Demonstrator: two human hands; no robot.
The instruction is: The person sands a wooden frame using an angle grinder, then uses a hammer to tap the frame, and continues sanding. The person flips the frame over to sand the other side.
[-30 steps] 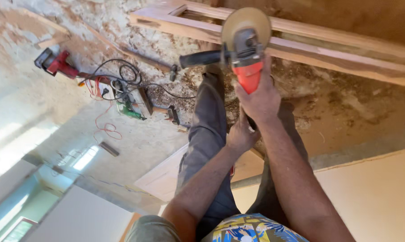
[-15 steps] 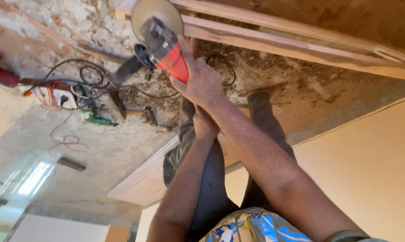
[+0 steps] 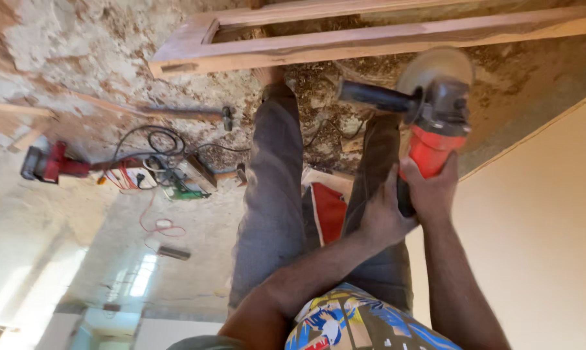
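Note:
I hold a red-bodied angle grinder [image 3: 429,146] with a grey sanding disc [image 3: 435,65] and a black side handle [image 3: 370,96]. My right hand [image 3: 435,188] grips the red body from below. My left hand [image 3: 382,217] closes on the grinder's black rear end, right beside the other hand. The disc hangs just below a long wooden frame [image 3: 344,45] that lies on the dusty floor. My legs in grey trousers [image 3: 273,194] stand between the frame and me.
A red cloth [image 3: 330,210] lies between my legs. To the left are a red power tool [image 3: 46,165], tangled cables [image 3: 157,142], a green tool [image 3: 184,189] and a small block [image 3: 173,253]. A pale board [image 3: 539,233] fills the right side.
The grinder has swung from the left of the view to the right, with both hands still on it. The wooden frame now sits higher and more to the left in view.

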